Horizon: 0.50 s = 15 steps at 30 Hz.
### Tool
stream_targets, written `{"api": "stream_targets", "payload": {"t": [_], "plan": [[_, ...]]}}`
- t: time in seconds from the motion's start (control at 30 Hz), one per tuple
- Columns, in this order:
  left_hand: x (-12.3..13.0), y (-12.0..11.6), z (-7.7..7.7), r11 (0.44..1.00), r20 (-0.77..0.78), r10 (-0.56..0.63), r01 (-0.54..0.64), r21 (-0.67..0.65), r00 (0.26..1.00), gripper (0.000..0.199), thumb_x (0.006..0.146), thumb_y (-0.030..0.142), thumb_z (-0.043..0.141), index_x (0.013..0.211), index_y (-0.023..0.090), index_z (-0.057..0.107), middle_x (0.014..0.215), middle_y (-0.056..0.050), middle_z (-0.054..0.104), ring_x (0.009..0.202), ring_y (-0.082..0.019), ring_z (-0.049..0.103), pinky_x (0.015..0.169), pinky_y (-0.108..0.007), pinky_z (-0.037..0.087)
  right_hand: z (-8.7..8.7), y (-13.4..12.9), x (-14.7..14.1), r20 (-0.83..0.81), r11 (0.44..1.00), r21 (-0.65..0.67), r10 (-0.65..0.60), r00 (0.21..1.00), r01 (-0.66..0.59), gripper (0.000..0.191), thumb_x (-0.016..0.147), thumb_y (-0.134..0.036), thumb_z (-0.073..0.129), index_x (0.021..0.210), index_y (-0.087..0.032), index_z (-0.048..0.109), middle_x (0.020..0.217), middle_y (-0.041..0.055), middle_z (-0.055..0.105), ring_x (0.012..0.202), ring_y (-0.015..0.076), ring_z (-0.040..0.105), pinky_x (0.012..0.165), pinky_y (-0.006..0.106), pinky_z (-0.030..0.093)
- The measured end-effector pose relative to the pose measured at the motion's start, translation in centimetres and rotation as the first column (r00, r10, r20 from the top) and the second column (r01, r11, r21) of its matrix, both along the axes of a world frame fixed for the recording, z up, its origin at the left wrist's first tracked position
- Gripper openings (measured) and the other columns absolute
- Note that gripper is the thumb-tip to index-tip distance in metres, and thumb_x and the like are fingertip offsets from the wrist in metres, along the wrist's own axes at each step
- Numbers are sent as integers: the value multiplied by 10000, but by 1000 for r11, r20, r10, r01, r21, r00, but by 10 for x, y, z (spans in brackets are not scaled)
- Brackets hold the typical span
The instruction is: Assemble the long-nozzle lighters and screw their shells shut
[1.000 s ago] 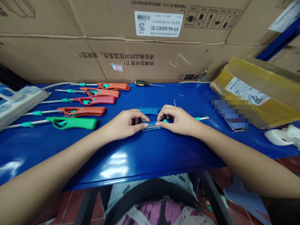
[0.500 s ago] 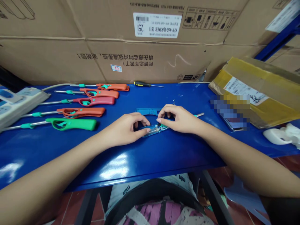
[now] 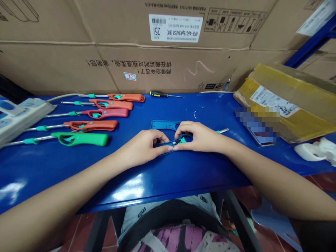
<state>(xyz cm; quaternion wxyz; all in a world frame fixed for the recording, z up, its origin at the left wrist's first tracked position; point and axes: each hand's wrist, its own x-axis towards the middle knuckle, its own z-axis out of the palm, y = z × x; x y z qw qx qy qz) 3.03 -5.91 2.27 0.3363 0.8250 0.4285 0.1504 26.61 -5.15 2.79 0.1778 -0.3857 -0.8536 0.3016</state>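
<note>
An opened blue lighter half (image 3: 170,144) with a green trigger (image 3: 181,140) and small inner parts lies between my hands at the middle of the table. My left hand (image 3: 152,144) grips its left end, thumb in front and fingers behind. Closed around its right part is my right hand (image 3: 197,137), the two thumb tips nearly meeting at the front edge. The other blue shell half (image 3: 163,125) lies just behind. A metal tube (image 3: 224,130) pokes out to the right of my right hand.
Several lighters, among them a green one (image 3: 81,139), lie at left beside a white power strip (image 3: 23,113). A screwdriver (image 3: 160,94) lies at the back, near white bits (image 3: 195,115). A phone (image 3: 256,131) and a taped box (image 3: 286,101) are at right; cardboard (image 3: 78,77) stands behind.
My right thumb has moved left and down to the front edge, beside my left thumb. The blue half looks tilted up more, and the rear shell has shifted slightly left.
</note>
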Motion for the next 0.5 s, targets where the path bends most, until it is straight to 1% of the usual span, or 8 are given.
{"api": "stream_targets", "payload": {"t": [0.1, 0.17, 0.33, 0.43, 0.5], "plan": [[-1, -2, 0, 994, -8, -61, 62, 86, 998, 267, 900, 449, 671, 960, 201, 747, 854, -8, 724, 729, -157, 604, 666, -276, 437, 0, -1, -2, 7, 998, 25, 65, 998, -65, 222, 819, -352, 800, 926, -186, 698, 934, 32, 679, 892, 182, 613, 811, 308, 451], [-2, -3, 1, 987, -11, -91, 92, 129, 996, 246, 921, 426, 653, 975, 203, 741, 869, -8, 719, 744, -154, 609, 681, -274, 442, 0, -2, -2, 15, 995, 49, 86, 996, -87, 220, 824, -335, 797, 944, -180, 697, 929, 33, 683, 889, 183, 608, 809, 307, 444], [-4, -1, 0, 978, 28, -106, 99, 183, 994, 256, 939, 418, 645, 1058, 207, 727, 949, -18, 697, 779, -147, 602, 717, -269, 465, -1, -2, 0, 29, 995, 67, 75, 997, -76, 233, 848, -334, 771, 1008, -181, 699, 973, 43, 686, 881, 181, 609, 802, 306, 446], [-5, 1, 0, 974, 36, -120, 110, 197, 992, 253, 946, 420, 640, 1060, 213, 733, 970, -22, 686, 806, -150, 604, 735, -270, 472, 4, -1, 5, 37, 993, 73, 86, 996, -89, 223, 873, -326, 740, 1044, -187, 706, 995, 53, 694, 919, 193, 617, 831, 320, 455], [-7, 3, 2, 974, 23, -119, 113, 196, 993, 243, 938, 410, 648, 1051, 214, 739, 966, -24, 686, 802, -151, 607, 724, -272, 473, 7, 0, 9, 32, 994, 80, 66, 997, -68, 189, 900, -318, 701, 1040, -191, 711, 1011, 63, 704, 953, 202, 623, 860, 334, 460]]}}
